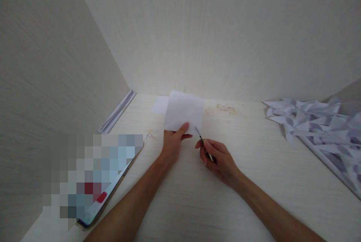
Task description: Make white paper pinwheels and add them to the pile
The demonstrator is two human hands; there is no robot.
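My left hand (pixel 175 142) is closed on the lower edge of a white sheet of paper (pixel 184 110), with the thumb on top and the fingers beneath. The sheet stands tilted up above the table. In my right hand (pixel 218 157) is a pair of small scissors (pixel 200 137) with dark handles. Their thin pointed blade lies at the paper's lower right part, just right of my left thumb. Whether the blade is cutting the paper cannot be made out. Another piece of white paper (pixel 159 104) lies flat behind the sheet, partly covered by it.
A phone (pixel 101 197), mostly pixelated, leans at the left. Long white strips (pixel 117 112) lie along the left wall. Many curved white paper cuttings (pixel 310 114) are heaped at the right. Small scraps (pixel 151 133) and brownish marks (pixel 225 108) show on the pale tabletop, with a wall behind.
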